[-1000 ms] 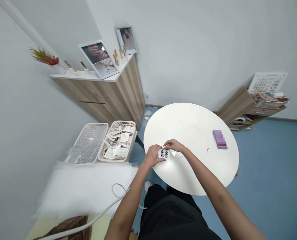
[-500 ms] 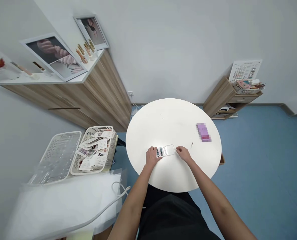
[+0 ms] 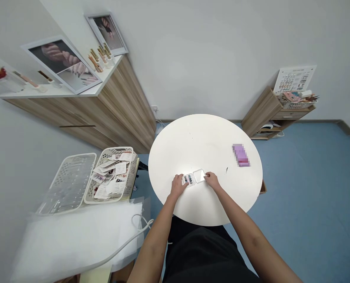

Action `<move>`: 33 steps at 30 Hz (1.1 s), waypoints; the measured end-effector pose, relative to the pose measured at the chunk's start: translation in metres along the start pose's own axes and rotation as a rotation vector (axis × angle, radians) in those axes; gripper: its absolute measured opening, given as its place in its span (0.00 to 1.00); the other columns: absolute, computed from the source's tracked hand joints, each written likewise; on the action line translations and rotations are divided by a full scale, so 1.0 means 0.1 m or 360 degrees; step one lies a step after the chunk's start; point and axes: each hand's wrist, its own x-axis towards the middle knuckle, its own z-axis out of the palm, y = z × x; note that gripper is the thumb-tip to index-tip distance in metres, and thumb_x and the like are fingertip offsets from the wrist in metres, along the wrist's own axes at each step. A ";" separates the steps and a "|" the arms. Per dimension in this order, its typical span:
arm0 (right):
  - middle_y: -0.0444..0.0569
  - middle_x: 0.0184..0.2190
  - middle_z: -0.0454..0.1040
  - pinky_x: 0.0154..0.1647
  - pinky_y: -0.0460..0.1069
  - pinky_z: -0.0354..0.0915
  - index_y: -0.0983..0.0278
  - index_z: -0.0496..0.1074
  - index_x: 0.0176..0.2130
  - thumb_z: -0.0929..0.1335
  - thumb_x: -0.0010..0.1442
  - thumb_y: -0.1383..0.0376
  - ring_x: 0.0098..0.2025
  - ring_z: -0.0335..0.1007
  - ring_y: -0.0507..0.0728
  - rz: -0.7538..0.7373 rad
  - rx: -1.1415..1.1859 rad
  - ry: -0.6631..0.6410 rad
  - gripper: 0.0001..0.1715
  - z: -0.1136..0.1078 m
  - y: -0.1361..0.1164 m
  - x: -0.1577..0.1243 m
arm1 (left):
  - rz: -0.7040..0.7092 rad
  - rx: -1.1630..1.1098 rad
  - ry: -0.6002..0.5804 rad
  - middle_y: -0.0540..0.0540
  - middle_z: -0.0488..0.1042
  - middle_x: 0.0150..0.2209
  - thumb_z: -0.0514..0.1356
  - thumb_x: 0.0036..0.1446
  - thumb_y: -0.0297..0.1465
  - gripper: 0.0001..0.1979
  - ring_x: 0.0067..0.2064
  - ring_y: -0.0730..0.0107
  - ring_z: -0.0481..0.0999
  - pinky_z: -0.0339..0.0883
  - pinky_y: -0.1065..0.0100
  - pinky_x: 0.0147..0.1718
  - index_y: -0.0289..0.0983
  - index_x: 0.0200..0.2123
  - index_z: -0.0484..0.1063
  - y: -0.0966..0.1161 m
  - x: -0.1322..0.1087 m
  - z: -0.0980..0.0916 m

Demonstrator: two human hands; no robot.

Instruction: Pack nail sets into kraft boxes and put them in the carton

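A small clear hinged case (image 3: 189, 179) lies open on the round white table (image 3: 204, 133), with two rows of small dark pieces in its left half. My left hand (image 3: 178, 185) grips that half at its left edge, thumb at the near side and fingers at the far side. The transparent lid (image 3: 199, 175) is folded out to the right. At the lid's right edge, my right hand (image 3: 212, 179) has its fingertips pinched on it.
On the table's right lie a blurred purple item (image 3: 241, 155) and a tiny dark thing (image 3: 227, 170). White baskets (image 3: 133, 173) with packets stand left, near a cable (image 3: 110, 257). Cabinets (image 3: 128, 106) are behind left and right.
My right hand has moved slightly left and now touches the lid's edge. The lid looks slightly tilted. My left thumb has shifted onto the case's near edge. The view has shifted a little.
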 end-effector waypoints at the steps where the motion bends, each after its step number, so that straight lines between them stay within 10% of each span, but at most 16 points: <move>1: 0.50 0.34 0.76 0.35 0.49 0.67 0.64 0.76 0.41 0.64 0.52 0.67 0.35 0.74 0.57 -0.0004 -0.0004 0.0009 0.17 0.00 -0.02 0.02 | -0.0005 -0.0019 -0.0005 0.45 0.68 0.45 0.62 0.54 0.34 0.22 0.48 0.60 0.71 0.65 0.61 0.47 0.40 0.52 0.64 -0.01 -0.01 0.00; 13: 0.48 0.40 0.76 0.45 0.50 0.62 0.60 0.73 0.42 0.63 0.59 0.70 0.44 0.68 0.57 -0.0653 -0.0415 -0.0169 0.13 -0.13 -0.63 -0.37 | 0.0016 -0.0129 -0.0057 0.47 0.72 0.37 0.54 0.57 0.27 0.10 0.41 0.64 0.74 0.69 0.62 0.41 0.38 0.43 0.67 0.10 -0.43 0.10; 17: 0.49 0.44 0.77 0.45 0.50 0.64 0.60 0.73 0.46 0.63 0.60 0.71 0.47 0.69 0.58 -0.0841 -0.0576 -0.0255 0.17 -0.02 -0.43 -0.63 | 0.0230 -0.0035 0.0258 0.39 0.70 0.52 0.50 0.58 0.25 0.21 0.55 0.59 0.70 0.66 0.56 0.52 0.37 0.56 0.62 0.11 -0.57 0.08; 22: 0.54 0.58 0.70 0.58 0.57 0.62 0.63 0.70 0.54 0.61 0.60 0.75 0.59 0.64 0.61 -0.1145 -0.0694 -0.0120 0.25 0.21 -0.02 -0.84 | 0.0754 0.0240 0.0089 0.40 0.57 0.67 0.47 0.60 0.25 0.30 0.68 0.59 0.54 0.54 0.50 0.63 0.38 0.65 0.52 0.11 -0.72 0.21; 33: 0.57 0.66 0.57 0.66 0.64 0.53 0.67 0.59 0.65 0.56 0.64 0.74 0.69 0.49 0.64 -0.1198 -0.0866 -0.0093 0.31 0.37 0.18 -0.94 | 0.0757 0.0430 -0.0025 0.39 0.51 0.69 0.45 0.64 0.27 0.30 0.70 0.60 0.49 0.46 0.48 0.66 0.36 0.69 0.45 0.10 -0.81 0.35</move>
